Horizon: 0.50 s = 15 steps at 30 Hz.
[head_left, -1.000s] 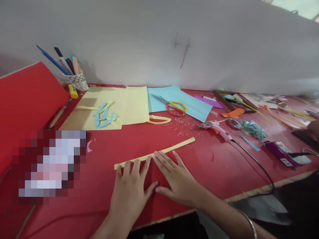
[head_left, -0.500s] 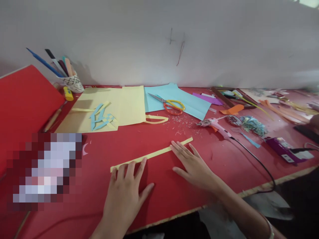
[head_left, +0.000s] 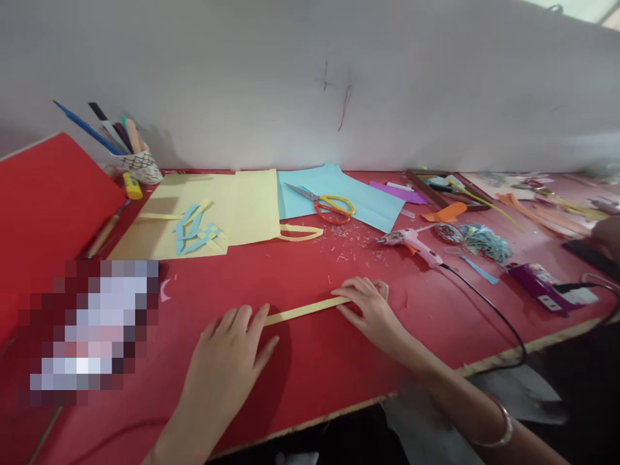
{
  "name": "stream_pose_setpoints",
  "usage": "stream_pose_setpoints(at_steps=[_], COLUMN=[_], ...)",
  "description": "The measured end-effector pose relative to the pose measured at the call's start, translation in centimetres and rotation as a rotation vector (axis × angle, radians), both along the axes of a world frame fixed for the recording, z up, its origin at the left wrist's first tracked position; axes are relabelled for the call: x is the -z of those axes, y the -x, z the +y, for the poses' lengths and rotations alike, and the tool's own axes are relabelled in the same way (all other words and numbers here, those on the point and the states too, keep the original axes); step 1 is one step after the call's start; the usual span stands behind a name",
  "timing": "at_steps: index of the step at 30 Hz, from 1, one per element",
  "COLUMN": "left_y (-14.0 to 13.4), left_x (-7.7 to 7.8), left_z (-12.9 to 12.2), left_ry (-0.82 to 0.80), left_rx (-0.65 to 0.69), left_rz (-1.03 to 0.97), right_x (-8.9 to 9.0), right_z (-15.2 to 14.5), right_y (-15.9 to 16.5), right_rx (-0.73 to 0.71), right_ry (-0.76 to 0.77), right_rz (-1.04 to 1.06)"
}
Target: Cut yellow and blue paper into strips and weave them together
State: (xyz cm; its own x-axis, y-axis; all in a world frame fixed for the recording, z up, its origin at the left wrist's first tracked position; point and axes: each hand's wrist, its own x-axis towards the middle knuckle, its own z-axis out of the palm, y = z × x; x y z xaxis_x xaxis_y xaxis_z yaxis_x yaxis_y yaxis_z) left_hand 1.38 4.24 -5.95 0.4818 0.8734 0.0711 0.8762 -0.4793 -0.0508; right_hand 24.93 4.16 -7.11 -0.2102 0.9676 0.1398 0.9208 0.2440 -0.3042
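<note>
A narrow pale yellow paper strip [head_left: 301, 312] lies slantwise across the red table, its two ends hidden by my hands. My left hand [head_left: 225, 349] rests over the strip's left part, fingers bent a little and thumb held away from them. At the other end my right hand [head_left: 368, 311] has the strip between thumb and fingers. Beyond the hands, scissors [head_left: 327, 203] with red and yellow handles lie on light blue paper [head_left: 368, 205]. A woven blue and yellow paper piece [head_left: 198, 229] sits on pale yellow sheets [head_left: 254, 210].
A pink glue gun [head_left: 411, 244] lies on the right, its black cord crossing the table edge. Near it are a purple power strip [head_left: 547, 289] and a shredded blue bundle [head_left: 484, 242]. A pen cup [head_left: 140, 165] stands back left; another person's hand [head_left: 608, 236] shows far right.
My right hand has gone from lying flat on the strip to gripping its right end. My left hand has slid slightly left and curled over the left end.
</note>
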Motion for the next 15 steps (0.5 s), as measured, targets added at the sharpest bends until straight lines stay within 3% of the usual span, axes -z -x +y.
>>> stream_pose_setpoints(at_steps=[6,11,15], left_y=[-2.5,-3.2,-3.0], left_x=[-0.8,-1.1,-0.5], left_z=[0.2,0.1,-0.2], left_ry=[0.129,0.195,0.169], left_rx=[0.086,0.081,0.07], left_rz=[-0.047,0.002,-0.094], right_x=[-0.3,0.1,0.3], right_z=[-1.3,-2.0,-2.1], right_y=[1.8,2.4,2.6], right_rx=[-0.143,-0.154,-0.201], right_ry=[0.031,-0.123,-0.178], right_rz=[0.038,-0.004,-0.044])
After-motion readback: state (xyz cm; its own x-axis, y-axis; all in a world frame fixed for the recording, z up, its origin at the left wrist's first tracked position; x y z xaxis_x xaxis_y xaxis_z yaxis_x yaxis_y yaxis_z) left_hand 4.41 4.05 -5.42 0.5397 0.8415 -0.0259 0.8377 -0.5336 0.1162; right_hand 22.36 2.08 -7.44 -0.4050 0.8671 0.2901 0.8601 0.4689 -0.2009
